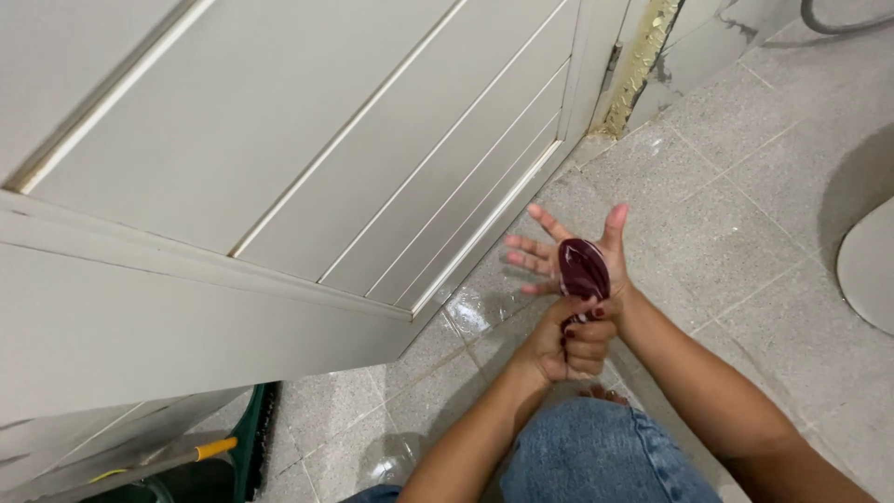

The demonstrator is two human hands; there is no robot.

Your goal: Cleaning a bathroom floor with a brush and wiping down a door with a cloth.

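Note:
My right hand [559,250] is held out over the floor with fingers spread and thumb pointing up. A dark maroon, shiny, rubbery piece [584,268] lies against its palm; it may be a glove or a thin pouch, I cannot tell which. My left hand [575,343] is closed in a fist just below, gripping the lower end of the maroon piece. Both forearms rise from the bottom of the view, above my knee in blue jeans [596,456].
A white panelled door [307,140] fills the left and top. Grey floor tiles [745,186] with wet patches lie below. A green cleaning tool with a yellow handle [223,447] rests at bottom left. A pale rounded fixture [871,265] sits at the right edge.

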